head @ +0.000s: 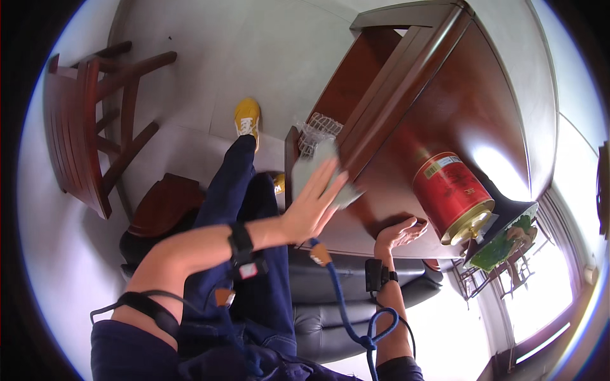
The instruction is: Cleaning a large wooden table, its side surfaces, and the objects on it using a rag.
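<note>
My left hand is stretched over a grey cloth at the edge of a dark red-brown wooden table. The cloth lies under the palm and fingers, and motion blurs both. On the tabletop rests my right hand, palm partly turned up, fingers loosely curled and nothing in them. Just beyond its fingertips is a red tin canister with a gold-coloured end, which bears printing. Past the cloth, clear plastic packaging with a white grid pattern sits in the table's side compartment.
Behind the canister stands a dark object with a green decorated face. A slatted wooden chair is at the left. A black leather seat runs along the table's near side. A blue cord hangs between my arms.
</note>
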